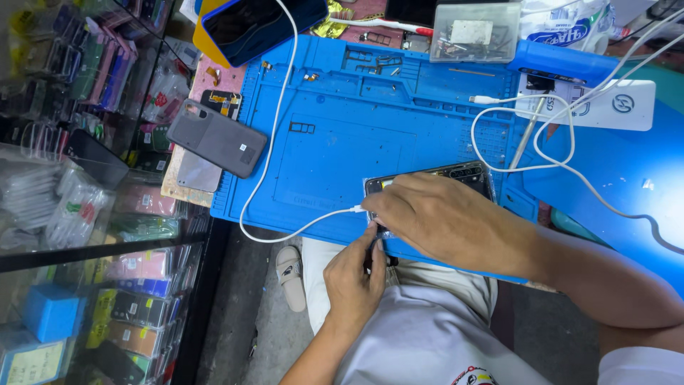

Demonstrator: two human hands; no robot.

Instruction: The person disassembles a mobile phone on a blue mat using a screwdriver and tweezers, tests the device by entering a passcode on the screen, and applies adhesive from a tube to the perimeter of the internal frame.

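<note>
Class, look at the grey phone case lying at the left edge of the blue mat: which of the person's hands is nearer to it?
Left. The left hand is below and right of the grey phone case, at the mat's near edge; the right hand rests farther right on the opened phone.

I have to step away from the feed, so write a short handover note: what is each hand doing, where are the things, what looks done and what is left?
Right hand: pressed down on the phone lying at the front edge of the blue mat.
Left hand: pinching a thin dark tool at the phone's near corner.
A white cable ends beside that same end of the phone; whether it is plugged in is hidden by the hands.
Done: phone held steady on the mat.
Left: cannot judge; the work at the phone's corner is under way.
A grey phone case lies at the mat's left edge.
</note>
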